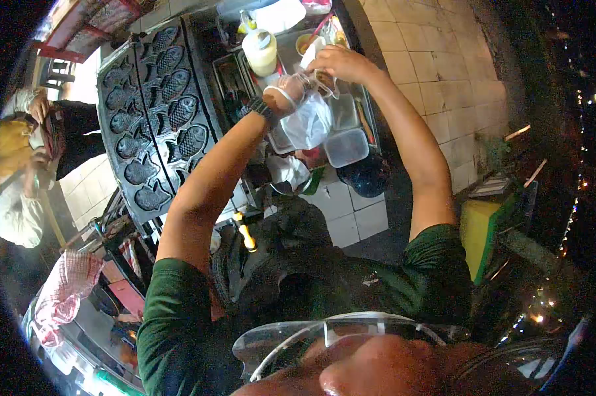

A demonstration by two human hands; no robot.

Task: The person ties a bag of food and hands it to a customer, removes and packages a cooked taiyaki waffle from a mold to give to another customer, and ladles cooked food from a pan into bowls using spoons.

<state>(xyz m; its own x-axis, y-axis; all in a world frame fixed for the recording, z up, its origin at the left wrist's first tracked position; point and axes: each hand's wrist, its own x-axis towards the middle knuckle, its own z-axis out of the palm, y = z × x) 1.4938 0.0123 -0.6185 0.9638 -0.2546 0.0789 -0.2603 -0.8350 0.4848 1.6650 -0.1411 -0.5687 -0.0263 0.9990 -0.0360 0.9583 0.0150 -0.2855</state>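
A clear plastic bag (309, 123) hangs below my left hand (286, 92), whose fingers are curled around its top. There is a dark band on that wrist. My right hand (343, 64) reaches in from the other side, its fingers pinched on the bag's thin upper edge. Close to those fingertips is a white piece (313, 53), perhaps paper; whether I touch it I cannot tell. What is inside the bag cannot be made out. A squeeze bottle (261, 54) of pale yellow liquid stands just beyond my left hand.
A black fish-shaped waffle pan (187, 109) lies to the left. Clear plastic tubs (347, 148) sit near the counter's front edge. A yellow-handled tool (246, 239) sticks out below the pan's right side. Another person (22, 158) stands at far left, holding something dark.
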